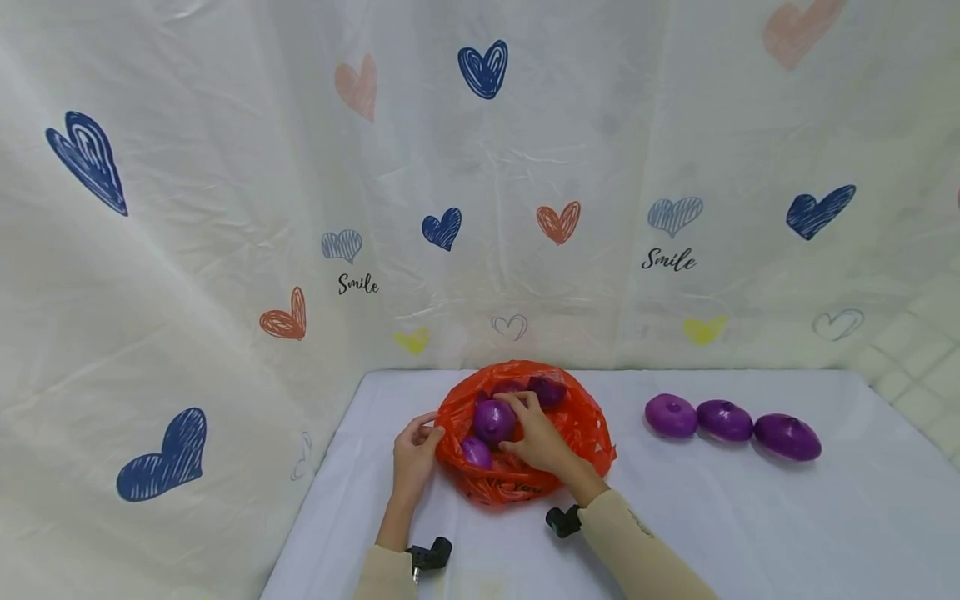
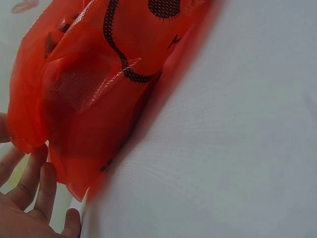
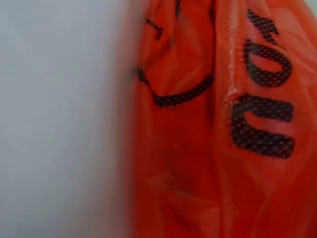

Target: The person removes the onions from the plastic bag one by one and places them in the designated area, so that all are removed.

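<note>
— What's the bag [image 1: 577,425] made of?
— Thin, crinkled orange plastic, slightly see-through, with black dotted print.
— And the purple onions [image 1: 723,421]?
— Smooth and glossy, like moulded plastic.
— The table [image 1: 750,517]?
— A matt white cloth. The curtain [image 1: 225,208] behind looks like creased plastic sheeting.

An orange plastic bag [image 3: 213,148] fills the right two thirds of the right wrist view, seen very close and partly blurred; black dotted lettering runs across its thin, creased film; a seam line runs down it near the top; left of the bag lies the pale surface [image 3: 54,119], blurred where they meet.
</note>
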`<state>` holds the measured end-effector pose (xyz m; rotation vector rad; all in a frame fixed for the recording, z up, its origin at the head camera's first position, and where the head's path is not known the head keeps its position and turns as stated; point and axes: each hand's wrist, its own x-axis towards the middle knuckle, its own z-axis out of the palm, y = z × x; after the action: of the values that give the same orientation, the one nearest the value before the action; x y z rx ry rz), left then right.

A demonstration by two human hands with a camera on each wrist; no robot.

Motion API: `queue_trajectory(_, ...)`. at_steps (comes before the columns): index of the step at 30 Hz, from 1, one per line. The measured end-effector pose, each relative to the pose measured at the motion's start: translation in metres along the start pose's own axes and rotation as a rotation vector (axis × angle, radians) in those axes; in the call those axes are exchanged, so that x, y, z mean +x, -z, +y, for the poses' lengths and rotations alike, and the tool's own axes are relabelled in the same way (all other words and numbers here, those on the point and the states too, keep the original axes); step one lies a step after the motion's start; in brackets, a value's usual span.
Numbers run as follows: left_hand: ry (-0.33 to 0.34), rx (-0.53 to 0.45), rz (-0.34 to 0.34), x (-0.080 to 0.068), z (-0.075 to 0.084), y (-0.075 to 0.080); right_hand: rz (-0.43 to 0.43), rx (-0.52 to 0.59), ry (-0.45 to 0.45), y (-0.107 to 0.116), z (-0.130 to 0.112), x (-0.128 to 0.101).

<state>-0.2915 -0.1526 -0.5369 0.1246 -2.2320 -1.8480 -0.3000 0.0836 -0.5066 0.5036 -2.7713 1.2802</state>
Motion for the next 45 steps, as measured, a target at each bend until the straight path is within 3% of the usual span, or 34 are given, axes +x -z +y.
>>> queue_trajectory(7,-0.003,0.001,-0.003,0.001,-0.002,0.001,-0.057,-0.025,-0.031,-0.007,0.003,0.005)
queue_trajectory(23,0.000,0.002,0.004,0.000,0.000,-0.001,-0.041,-0.016,-0.074,-0.012,0.008,0.006)
queue_trajectory(30,-0.007,0.001,0.006,-0.001,0.001,0.000,-0.019,0.023,-0.092,-0.009,0.007,0.004)
queue_trajectory(45,0.006,0.001,0.002,-0.002,0.003,-0.001,0.071,0.042,-0.026,0.013,-0.004,-0.012)
